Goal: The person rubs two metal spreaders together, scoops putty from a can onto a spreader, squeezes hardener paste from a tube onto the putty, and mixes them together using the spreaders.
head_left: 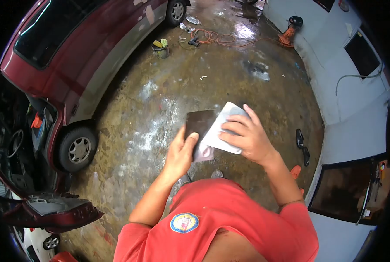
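Note:
My left hand (180, 153) pinches a dark brown, flat sheet (199, 122) by its near edge, thumb on top. It looks like sandpaper, but the grain is too blurred to be certain. My right hand (250, 139) grips a folded white and grey sheet (223, 139), its fingers spread across the upper face. The white sheet overlaps the right side of the brown one. A pale, curled piece (204, 153) hangs below them; which sheet it belongs to, I cannot tell. Both hands are close together in front of my red shirt (238, 214).
A maroon van (85, 56) with grey patches stands at left, its front end opened up. A bucket (161, 51) and an orange hose or cord (221, 39) lie ahead on the wet, stained floor (138, 96). Black slippers (299, 139) are by the right wall (341, 102).

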Available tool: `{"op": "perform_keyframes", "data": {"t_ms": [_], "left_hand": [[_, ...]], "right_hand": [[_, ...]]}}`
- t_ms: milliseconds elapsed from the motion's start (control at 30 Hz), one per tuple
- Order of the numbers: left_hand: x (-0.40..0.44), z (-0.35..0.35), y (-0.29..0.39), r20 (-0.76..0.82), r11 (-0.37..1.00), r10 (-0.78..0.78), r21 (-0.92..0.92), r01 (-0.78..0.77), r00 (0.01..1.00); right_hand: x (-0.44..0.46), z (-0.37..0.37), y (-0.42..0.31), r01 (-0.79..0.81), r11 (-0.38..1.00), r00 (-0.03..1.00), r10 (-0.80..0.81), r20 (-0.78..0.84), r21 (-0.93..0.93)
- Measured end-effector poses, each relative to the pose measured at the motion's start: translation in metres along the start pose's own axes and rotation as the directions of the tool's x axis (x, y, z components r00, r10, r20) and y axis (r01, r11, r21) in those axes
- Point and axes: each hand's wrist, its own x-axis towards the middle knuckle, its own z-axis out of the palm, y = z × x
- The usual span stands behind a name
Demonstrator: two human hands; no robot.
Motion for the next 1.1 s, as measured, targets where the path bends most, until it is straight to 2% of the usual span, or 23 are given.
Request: {"op": "perform_keyframes", "data": {"t_ms": [67,200,267,300,333,400,433,467,533,567,667,700,733,800,833,900,933,1000,1033,1100], "left_hand": [[0.005,0.004,-0.002,-0.074,0.968,0.163,0.207,-0.145,0.984],[0.014,0.0,0.001,-0.201,0.961,0.201,0.23,-0.153,0.959],[0.015,0.002,0.001,-0.297,0.947,0.234,0.284,-0.149,0.926],[0.016,0.001,0.001,-0.336,0.95,0.271,0.246,-0.193,0.902],[0.018,0.0,0.001,-0.379,0.948,0.304,0.208,-0.24,0.874],[0.017,-0.001,0.007,-0.365,0.941,0.315,0.243,-0.237,0.876],[0.018,0.0,0.002,-0.376,0.983,0.179,0.026,-0.183,0.909],[0.019,0.001,-0.006,-0.353,0.975,0.037,-0.191,-0.111,0.935],[0.015,0.01,-0.001,-0.26,0.826,-0.226,-0.562,0.044,0.939],[0.015,0.009,-0.008,-0.234,0.791,-0.235,-0.61,0.046,0.943],[0.009,0.006,-0.016,-0.159,0.731,-0.313,-0.67,0.13,0.936],[0.006,0.004,-0.014,-0.136,0.72,-0.349,-0.673,0.172,0.927],[0.006,0.003,-0.01,-0.161,0.775,-0.292,-0.617,0.135,0.943],[0.004,0.003,-0.003,-0.207,0.863,-0.18,-0.502,0.054,0.962],[0.007,0.0,-0.006,-0.187,0.921,-0.114,-0.388,0.034,0.976],[0.006,0.0,0.0,-0.221,0.935,-0.057,-0.354,-0.026,0.974],[0.007,0.001,0.004,-0.226,0.941,-0.022,-0.332,-0.056,0.974],[0.01,-0.007,-0.008,-0.222,0.926,-0.069,-0.378,-0.02,0.973],[0.01,-0.006,-0.007,-0.213,0.957,-0.017,-0.287,-0.046,0.977],[0.006,-0.004,-0.005,-0.208,0.99,0.052,-0.121,-0.079,0.977]], "right_hand": [[0.009,0.013,-0.004,0.02,1.0,1.0,-0.02,0.019,0.013],[-0.005,0.038,-0.036,0.066,0.981,0.998,-0.069,0.012,0.185],[-0.014,0.044,-0.034,0.08,0.973,0.989,-0.104,0.101,0.215],[-0.02,0.044,-0.033,0.08,0.97,0.982,-0.116,0.147,0.231],[-0.023,0.041,-0.031,0.022,0.968,0.993,-0.051,0.109,0.25],[-0.019,0.031,-0.025,-0.077,0.953,0.997,0.071,0.031,0.292],[-0.016,0.025,-0.028,-0.048,0.935,0.995,0.075,-0.064,0.351],[-0.012,0.022,-0.036,-0.025,0.916,0.994,0.067,-0.092,0.401],[-0.001,0.021,-0.05,0.026,0.873,0.985,0.06,-0.159,0.488],[-0.004,0.034,-0.047,0.012,0.901,0.983,0.07,-0.172,0.434],[-0.032,0.073,-0.002,-0.244,0.888,0.966,0.259,0.014,0.391],[-0.04,0.071,0.016,-0.21,0.972,0.973,0.198,0.116,0.103],[-0.05,0.071,0.029,-0.224,0.961,0.973,0.211,0.091,0.164],[-0.038,0.046,0.024,-0.243,0.97,0.967,0.243,-0.08,0.016],[-0.031,0.037,0.011,-0.164,0.986,0.985,0.166,-0.055,0.042],[-0.011,0.028,-0.012,-0.006,0.997,0.999,0.009,-0.042,0.081],[-0.013,0.024,-0.009,-0.024,0.998,1.0,0.025,-0.007,0.05],[-0.014,0.013,0.01,-0.036,0.999,0.997,0.037,0.073,-0.013],[-0.01,0.007,0.011,-0.02,0.998,1.0,0.02,0.002,-0.062],[-0.003,0.019,-0.01,0.007,0.998,1.0,-0.008,0.01,0.06]]}}
